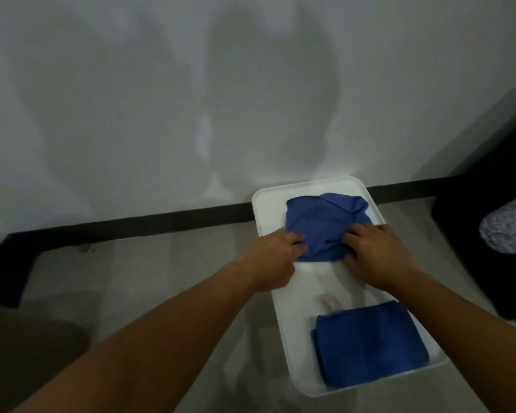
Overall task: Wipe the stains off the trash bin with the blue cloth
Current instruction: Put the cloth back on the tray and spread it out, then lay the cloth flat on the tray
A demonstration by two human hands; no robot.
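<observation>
On the white bin (267,204), both hands (fingers curled) bunch a rumpled blue cloth (322,228).

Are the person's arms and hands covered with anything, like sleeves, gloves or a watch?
No. The left hand and the right hand are bare, without gloves. Both forearms are bare as far as the picture shows them; no sleeve, watch or bracelet is visible. No rings can be made out in the dim light.

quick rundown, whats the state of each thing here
left hand: gripping the crumpled cloth's near left edge
right hand: gripping its near right edge
crumpled cloth: bunched, on the bin's far end
folded cloth: flat, untouched, near end
trash bin: white, top side faintly marked
</observation>
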